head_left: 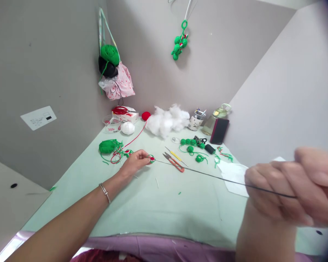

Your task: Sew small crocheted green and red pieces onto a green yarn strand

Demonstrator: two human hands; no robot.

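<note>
My left hand (138,161) pinches a small crocheted piece (152,159), red in the middle with a green edge, above the table. From that piece a dark thread (207,173) runs taut to the right. My right hand (289,185), close to the camera and partly blurred, is closed in a fist on the thread. Whether a needle is on the thread I cannot make out. Under the thread lie orange-handled thread snips (175,163) and a yellow-handled crochet hook (176,156).
Green yarn (107,146) lies at the left, beside a white yarn ball (128,128). White stuffing (168,122) is heaped at the back. Green crocheted balls (190,142), a leaning phone (219,131), a bottle (211,123) and white paper (232,177) stand or lie to the right.
</note>
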